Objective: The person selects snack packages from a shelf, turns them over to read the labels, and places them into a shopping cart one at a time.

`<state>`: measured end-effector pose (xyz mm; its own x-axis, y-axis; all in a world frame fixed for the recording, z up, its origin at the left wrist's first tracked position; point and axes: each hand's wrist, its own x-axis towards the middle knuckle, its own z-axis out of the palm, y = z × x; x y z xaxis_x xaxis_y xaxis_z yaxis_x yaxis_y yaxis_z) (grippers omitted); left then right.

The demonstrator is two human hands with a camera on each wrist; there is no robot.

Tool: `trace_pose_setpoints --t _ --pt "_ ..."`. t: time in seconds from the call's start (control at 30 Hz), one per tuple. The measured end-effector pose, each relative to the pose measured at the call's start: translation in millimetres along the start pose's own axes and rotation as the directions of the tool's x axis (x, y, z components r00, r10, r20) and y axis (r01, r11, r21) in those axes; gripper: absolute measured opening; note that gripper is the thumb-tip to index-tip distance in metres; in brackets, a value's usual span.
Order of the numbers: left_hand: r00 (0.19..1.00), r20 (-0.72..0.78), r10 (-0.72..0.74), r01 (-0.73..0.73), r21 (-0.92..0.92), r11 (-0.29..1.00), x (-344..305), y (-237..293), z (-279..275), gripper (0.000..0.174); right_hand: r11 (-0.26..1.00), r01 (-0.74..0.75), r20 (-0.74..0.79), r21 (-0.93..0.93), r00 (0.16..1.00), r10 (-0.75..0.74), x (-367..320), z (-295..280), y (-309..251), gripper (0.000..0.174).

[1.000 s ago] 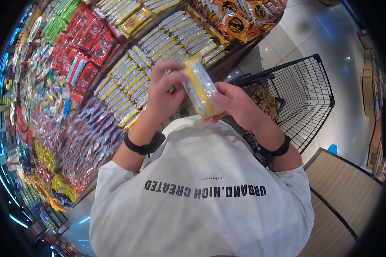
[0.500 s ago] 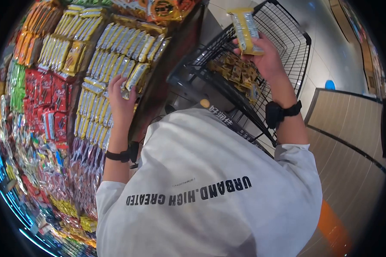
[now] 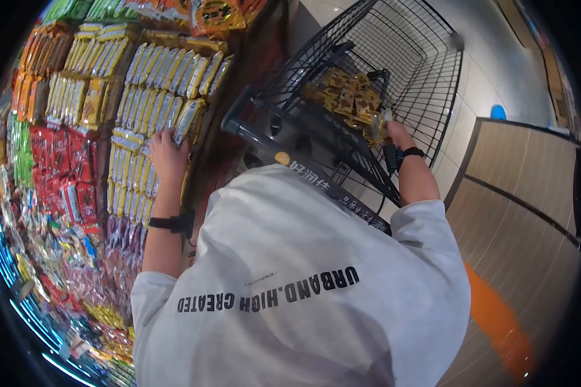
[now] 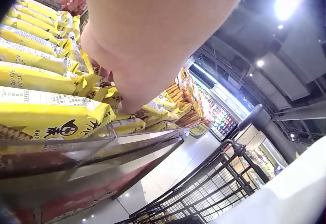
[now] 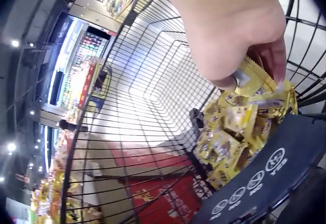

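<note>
In the head view my left hand (image 3: pixel 168 157) reaches into the display, fingertips right at a row of yellow-and-silver snack packets (image 3: pixel 188 120). The left wrist view has the hand (image 4: pixel 127 73) low among the yellow packets (image 4: pixel 46 104); its fingers are mostly hidden, and I cannot tell whether they pinch one. My right hand (image 5: pixel 244 35) is down inside the shopping cart, holding a yellow snack packet (image 5: pixel 250 78) between thumb and fingers. That packet is right over a pile of small yellow packets (image 5: pixel 232 132) in the cart's child-seat section.
The black wire cart (image 3: pixel 426 48) stands right of the display, its handle (image 3: pixel 316 184) close to my shirt. Red packets (image 3: pixel 61 168) and orange packets (image 3: pixel 39 58) fill neighbouring sections. A wood-look platform (image 3: pixel 516 168) lies at the right.
My left hand has let go of the yellow snack packet and moved left onto the display. The right hand has carried that packet rightward, then down into the cart.
</note>
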<state>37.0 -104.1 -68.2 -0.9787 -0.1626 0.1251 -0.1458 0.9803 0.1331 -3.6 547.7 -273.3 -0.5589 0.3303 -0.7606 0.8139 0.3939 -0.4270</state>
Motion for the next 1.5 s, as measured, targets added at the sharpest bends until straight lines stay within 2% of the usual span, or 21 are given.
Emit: trace_pose_setpoints --t 0.07,0.1,0.13,0.17,0.2,0.23,0.3,0.37,0.4,0.5,0.53,0.77,0.83,0.93,1.0,1.07,1.17,1.23,1.3,1.37,1.5 --pt "0.999 0.029 -0.022 0.022 0.008 1.000 1.7 0.3 0.8 0.044 0.895 0.373 0.148 -0.243 0.926 -0.346 84.8 3.5 85.6 0.034" --pt "0.998 0.054 -0.023 0.023 0.005 1.000 4.2 -2.3 -0.8 0.043 0.797 0.364 0.141 -0.482 0.930 -0.339 43.0 3.2 55.4 0.033" --pt "0.999 0.039 -0.020 0.019 0.022 1.000 5.2 -2.6 -1.4 0.043 0.940 0.283 0.157 -0.192 0.954 -0.255 54.8 8.0 72.8 0.036" --pt "1.000 0.026 -0.014 0.013 0.040 0.999 4.8 -2.6 -1.5 0.042 0.999 0.032 0.107 0.038 0.994 -0.036 22.9 14.0 44.6 0.043" --pt "0.999 0.035 -0.031 0.029 0.052 0.998 5.1 -1.3 -3.2 0.041 0.990 0.077 0.148 -0.121 0.987 -0.059 48.1 12.8 58.6 0.052" --pt "0.998 0.045 -0.041 0.039 0.056 0.998 6.0 1.0 -3.3 0.041 0.997 -0.083 0.126 -0.001 0.989 0.082 57.0 24.0 66.4 0.054" --pt "0.998 0.033 -0.054 0.052 0.069 0.996 6.3 1.1 -3.0 0.040 0.994 -0.072 0.099 -0.081 0.992 0.080 52.2 24.7 54.1 0.058" --pt "0.998 0.021 -0.053 0.052 0.063 0.997 7.4 2.1 -1.7 0.039 0.977 -0.193 -0.031 -0.094 0.981 0.191 56.3 28.0 49.2 0.063" --pt "0.998 0.021 -0.062 0.060 0.056 0.997 7.4 2.3 -1.6 0.039 0.964 -0.262 -0.004 -0.051 0.965 0.262 47.5 25.6 36.4 0.060" --pt "0.997 0.005 -0.072 0.072 0.050 0.996 6.6 3.5 -2.7 0.037 0.966 -0.235 0.066 0.110 0.971 0.229 31.0 27.2 22.4 0.051" --pt "0.996 0.002 -0.087 0.087 0.036 0.996 6.7 2.8 -1.7 0.036 0.950 -0.210 0.029 0.231 0.977 0.209 27.2 30.3 21.8 0.036" --pt "0.994 -0.083 -0.076 0.073 -0.039 0.997 3.8 4.0 -7.3 0.034 0.946 -0.207 0.050 0.251 0.978 0.201 10.1 31.4 -3.0 0.032" --pt "0.992 -0.078 -0.098 0.090 -0.104 0.991 4.2 3.2 -11.5 0.034 0.865 -0.202 0.244 0.460 0.965 0.096 26.5 26.5 3.7 0.031" --pt "0.983 -0.086 -0.161 0.137 -0.234 0.963 2.6 6.3 -17.0 0.032 0.844 -0.056 0.073 0.533 0.997 0.019 -16.9 24.2 -47.6 0.029" --pt "0.972 -0.107 -0.208 0.167 -0.303 0.938 3.8 8.7 -26.2 0.032 0.830 0.013 0.076 0.557 0.995 -0.067 -27.9 15.9 -75.9 0.026" --pt "0.897 0.206 -0.391 0.435 -0.569 0.698 6.4 10.3 -38.6 0.033 0.812 0.080 0.076 0.578 0.986 -0.151 -44.9 6.4 -107.0 0.024" --pt "0.922 0.103 -0.373 0.319 -0.749 0.581 4.1 -5.6 -28.3 0.032 0.784 0.196 0.087 0.589 0.949 -0.303 -88.1 2.7 -165.8 0.022" --pt "0.899 0.144 -0.414 0.365 -0.767 0.527 4.6 -9.9 -37.2 0.031 0.718 0.343 0.066 0.605 0.878 -0.475 -112.2 4.9 -197.8 0.028" --pt "0.870 0.190 -0.455 0.415 -0.780 0.469 0.3 -11.6 -47.0 0.031 0.700 0.376 0.069 0.607 0.853 -0.518 -147.0 11.6 -232.4 0.028" --pt "0.865 0.156 -0.476 0.341 -0.880 0.331 -0.6 -10.5 -54.8 0.032 0.675 0.410 0.072 0.613 0.822 -0.564 -177.3 19.4 -261.1 0.028" --pt "0.855 0.191 -0.482 0.284 -0.950 0.128 -5.8 -17.9 -69.6 0.033 0.632 0.469 0.204 0.617 0.680 -0.704 -237.1 38.9 -306.1 0.028"
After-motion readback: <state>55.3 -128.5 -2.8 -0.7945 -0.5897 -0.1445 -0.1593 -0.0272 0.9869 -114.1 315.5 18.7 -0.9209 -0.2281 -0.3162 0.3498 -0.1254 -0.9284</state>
